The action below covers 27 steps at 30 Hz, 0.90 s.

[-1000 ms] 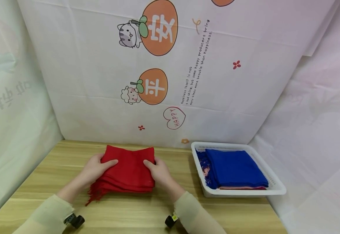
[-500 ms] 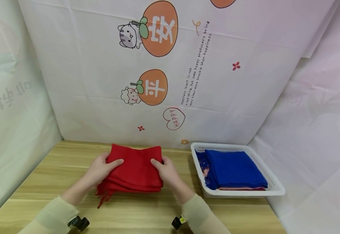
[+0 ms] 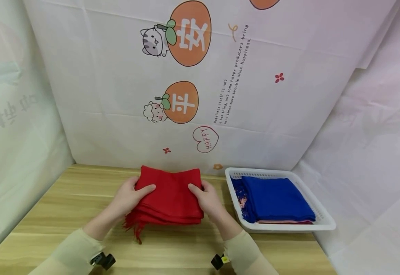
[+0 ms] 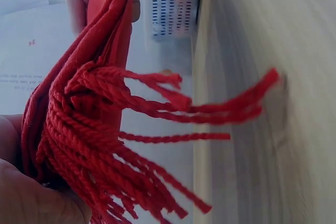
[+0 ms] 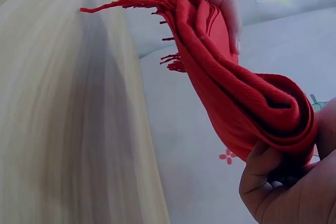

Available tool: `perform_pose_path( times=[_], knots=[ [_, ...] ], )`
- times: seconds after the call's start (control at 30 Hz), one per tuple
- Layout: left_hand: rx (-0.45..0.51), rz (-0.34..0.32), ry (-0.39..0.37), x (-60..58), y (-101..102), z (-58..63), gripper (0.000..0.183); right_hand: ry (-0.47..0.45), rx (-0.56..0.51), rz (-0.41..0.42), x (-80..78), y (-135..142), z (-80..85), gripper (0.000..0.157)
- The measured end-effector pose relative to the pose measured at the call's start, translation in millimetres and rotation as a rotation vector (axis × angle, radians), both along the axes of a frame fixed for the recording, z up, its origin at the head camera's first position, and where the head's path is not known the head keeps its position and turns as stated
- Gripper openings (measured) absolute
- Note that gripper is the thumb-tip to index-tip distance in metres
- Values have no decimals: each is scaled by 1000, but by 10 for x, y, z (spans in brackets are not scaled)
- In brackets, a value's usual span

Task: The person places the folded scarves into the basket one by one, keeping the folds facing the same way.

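Note:
A folded red scarf [image 3: 172, 194] is held between both hands above the wooden table. My left hand [image 3: 131, 194] grips its left side, thumb on top and fingers underneath. On the opposite side my right hand [image 3: 210, 198] grips it the same way. Twisted red fringe [image 4: 100, 156] hangs from the scarf's left end in the left wrist view. In the right wrist view the folded layers of the scarf [image 5: 247, 87] curl over at the end beside the right hand [image 5: 294, 187], whose fingers bend under it.
A white plastic basket [image 3: 327, 223] stands at the right of the table [image 3: 165, 252]. Inside lies a folded blue scarf [image 3: 279, 198], with pink and dark red cloth edges under it. A printed white sheet [image 3: 117, 76] rises behind the table.
Both hands have carried the folded red scarf to the right, nearer the basket. The grip looks the same, and the basket with the blue scarf has stayed in place.

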<state>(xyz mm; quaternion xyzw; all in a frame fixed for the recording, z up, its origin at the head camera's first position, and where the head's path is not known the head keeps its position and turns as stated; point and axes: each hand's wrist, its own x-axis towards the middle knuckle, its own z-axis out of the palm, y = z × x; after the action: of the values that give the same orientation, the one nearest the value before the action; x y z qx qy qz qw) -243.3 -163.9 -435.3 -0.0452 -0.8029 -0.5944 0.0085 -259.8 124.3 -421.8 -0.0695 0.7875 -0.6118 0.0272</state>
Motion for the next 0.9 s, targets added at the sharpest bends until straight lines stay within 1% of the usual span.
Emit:
perform_pose_path(
  times=[0.1,0.23,0.43,0.6,0.77,0.9],
  knots=[
    [16,-6,-6,-20,69,18,56,8,-7,-4,21,66,42,47],
    [37,-15,-2,-35,147,43,54,-4,-31,-11,46,155,92,48],
    [47,-24,8,-48,262,84,53,-18,-50,-25,32,300,124,47],
    [67,-44,4,-44,350,112,56,2,-40,-50,30,411,160,45],
    [88,-67,23,-24,453,125,53,-9,-23,-71,37,530,171,43],
    [110,-79,24,-38,539,114,51,-17,-28,-78,43,631,180,41]
  ],
)
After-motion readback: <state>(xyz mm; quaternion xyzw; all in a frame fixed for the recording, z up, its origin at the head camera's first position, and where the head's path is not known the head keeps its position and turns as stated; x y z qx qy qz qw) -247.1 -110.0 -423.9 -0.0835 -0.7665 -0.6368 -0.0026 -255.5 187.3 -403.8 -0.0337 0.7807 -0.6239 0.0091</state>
